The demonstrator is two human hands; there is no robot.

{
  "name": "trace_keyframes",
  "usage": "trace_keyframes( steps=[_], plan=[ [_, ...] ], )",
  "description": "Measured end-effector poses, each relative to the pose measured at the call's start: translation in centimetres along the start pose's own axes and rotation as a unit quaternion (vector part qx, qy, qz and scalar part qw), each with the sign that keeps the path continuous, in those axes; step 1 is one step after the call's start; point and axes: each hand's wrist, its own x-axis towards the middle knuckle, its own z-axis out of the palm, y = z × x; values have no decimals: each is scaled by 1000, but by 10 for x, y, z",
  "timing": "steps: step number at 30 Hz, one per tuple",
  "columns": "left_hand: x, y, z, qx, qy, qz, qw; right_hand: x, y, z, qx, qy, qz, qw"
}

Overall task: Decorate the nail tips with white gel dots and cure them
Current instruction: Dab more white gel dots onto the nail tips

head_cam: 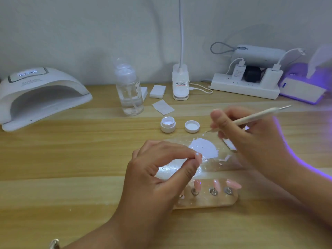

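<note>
L hand (158, 175) fingers pinch a pink nail tip (198, 156) just above the desk (71, 159) beside the white gel patch (203, 147), R hand (255, 135) fingers curl round a dotting tool (251, 118) w/ its point near the gel; I'd load it lightly & brace both wrists for steady dots.

Nail stand (206, 203) partly behind left hand (158, 177)

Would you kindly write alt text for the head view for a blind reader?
A left hand pinches a pink nail tip beside a white gel smear on a clear palette; the right hand holds a dotting tool near the gel. Three nail tips stand on a holder in front; an open gel jar and nail lamp sit behind.
</note>
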Motion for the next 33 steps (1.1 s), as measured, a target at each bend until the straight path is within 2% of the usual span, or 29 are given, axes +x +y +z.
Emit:
trace_keyframes(
  steps=[3, 6, 8, 17, 33],
  plan=[
    [0, 0, 0, -3, 0, -2, 1000, -5, -17, -3, 104, 71, -56, 990],
    [0, -1, 0, 2, -3, 3, 1000, -16, -32, 1, 182, 59, -97, 977],
    [1, -1, 1, 5, -3, 0, 1000, -23, -38, 5, 208, 39, -94, 973],
    [2, 3, 0, 29, -7, 33, 999, -28, -43, 13, 191, -2, -70, 979],
    [3, 3, -1, 41, -10, 41, 998, -30, -38, 14, 184, -18, -59, 981]
  ],
)
